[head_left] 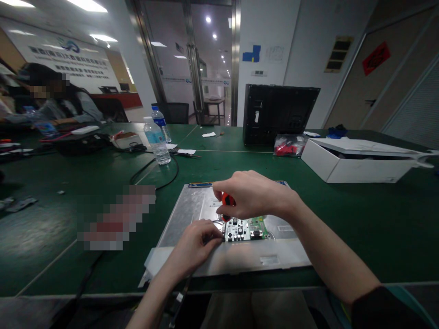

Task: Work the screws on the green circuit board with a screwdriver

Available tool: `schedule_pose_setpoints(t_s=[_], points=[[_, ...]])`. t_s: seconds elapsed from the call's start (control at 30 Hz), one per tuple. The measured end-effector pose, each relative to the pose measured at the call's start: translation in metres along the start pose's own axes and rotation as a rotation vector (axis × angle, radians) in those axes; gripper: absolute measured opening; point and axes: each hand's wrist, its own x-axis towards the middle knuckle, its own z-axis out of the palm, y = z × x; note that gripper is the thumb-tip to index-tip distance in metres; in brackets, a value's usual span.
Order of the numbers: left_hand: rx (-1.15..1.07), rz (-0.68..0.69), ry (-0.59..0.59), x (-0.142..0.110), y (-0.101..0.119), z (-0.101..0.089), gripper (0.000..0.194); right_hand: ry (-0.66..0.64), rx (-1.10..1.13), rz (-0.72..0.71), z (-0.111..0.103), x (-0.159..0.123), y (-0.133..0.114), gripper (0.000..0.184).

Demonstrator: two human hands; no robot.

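My right hand [245, 194] is closed round the red and black handle of a screwdriver [227, 200]. Its thin shaft points down, with the tip near the left end of a circuit board [245, 230]. That board, part green, lies on the silver metal back of a display panel [181, 214], which rests flat on the table before me. My left hand [197, 242] lies over the panel's near left part. Its fingers are pinched together at the left edge of the board, and what is between them is hidden.
Two water bottles [158, 144] stand beyond the panel, near a black cable. A black monitor housing [279, 114] stands at the back, with a white box [360, 160] to its right. A blurred-out item [118, 221] lies left on the green table [212, 160]. Someone sits far left.
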Motion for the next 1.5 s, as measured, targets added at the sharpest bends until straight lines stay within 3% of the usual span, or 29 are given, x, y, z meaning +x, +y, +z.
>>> schedule_pose_setpoints(t_s=[0.23, 0.47, 0.67, 0.83, 1.1, 1.33, 1.5], points=[[-0.001, -0.018, -0.013, 0.0003, 0.0018, -0.0007, 0.011, -0.001, 0.087, -0.051, -0.0005, -0.0032, -0.0005, 0.023], [0.005, -0.015, -0.012, -0.0001, 0.0051, -0.0024, 0.012, -0.002, 0.034, -0.018, -0.0019, -0.0003, -0.0006, 0.013], [0.004, -0.010, -0.007, 0.0001, 0.0009, -0.0006, 0.012, -0.016, 0.017, 0.008, -0.0014, -0.0016, 0.0003, 0.021], [0.003, -0.007, -0.007, -0.0002, 0.0015, -0.0003, 0.012, -0.007, 0.103, -0.074, 0.0000, -0.0041, -0.0009, 0.027], [0.001, -0.012, -0.006, 0.0003, 0.0016, -0.0009, 0.011, 0.000, 0.015, 0.002, -0.0010, -0.0016, -0.0011, 0.021], [-0.010, -0.008, -0.012, 0.0001, 0.0019, -0.0005, 0.011, -0.013, 0.108, -0.088, -0.0011, -0.0059, -0.0023, 0.025], [0.006, -0.021, -0.018, 0.0003, 0.0037, -0.0017, 0.011, -0.004, 0.085, -0.075, -0.0014, -0.0037, -0.0034, 0.023]])
